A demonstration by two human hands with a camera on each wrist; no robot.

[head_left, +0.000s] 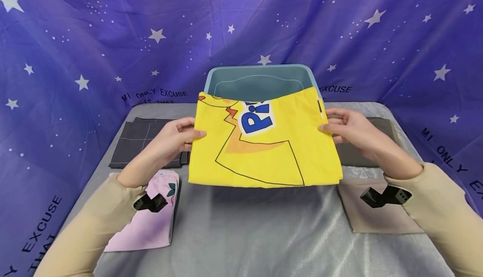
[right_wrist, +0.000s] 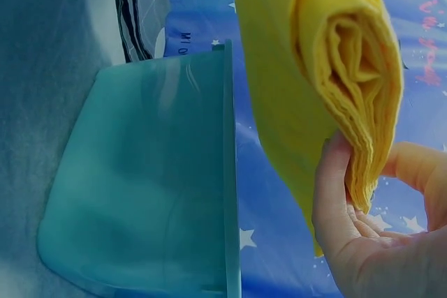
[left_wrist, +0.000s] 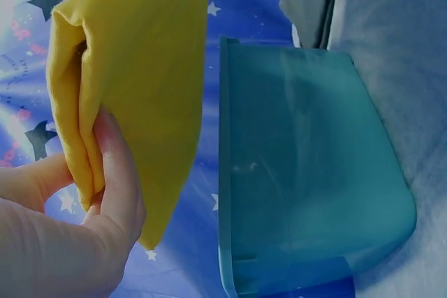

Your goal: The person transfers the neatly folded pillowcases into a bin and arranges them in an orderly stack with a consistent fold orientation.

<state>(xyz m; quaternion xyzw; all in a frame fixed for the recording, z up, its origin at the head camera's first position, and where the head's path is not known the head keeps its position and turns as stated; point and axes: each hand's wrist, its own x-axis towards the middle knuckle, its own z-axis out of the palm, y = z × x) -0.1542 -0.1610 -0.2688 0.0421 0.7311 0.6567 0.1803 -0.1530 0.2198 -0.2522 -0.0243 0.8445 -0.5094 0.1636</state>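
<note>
A folded yellow cloth [head_left: 264, 159] with a printed cartoon figure and blue lettering is held up between both hands. My left hand [head_left: 173, 138] pinches its left edge, thumb on the front and fingers behind. At the opposite edge my right hand [head_left: 351, 130] grips in the same way. In the right wrist view, the cloth [right_wrist: 356, 95] shows many folded layers at its end. Behind the cloth stands a teal plastic bin [head_left: 260, 75], its lower front hidden by the cloth in the head view. The left wrist view shows the bin's side wall [left_wrist: 307, 165] close beside the cloth.
On the grey-covered table [head_left: 256, 235], a dark checked folded cloth [head_left: 139, 138] and a pink folded cloth [head_left: 151, 222] lie at left. An olive-brown folded cloth [head_left: 354, 155] and a taupe one [head_left: 373, 214] lie at right. A purple starry curtain [head_left: 241, 16] hangs behind.
</note>
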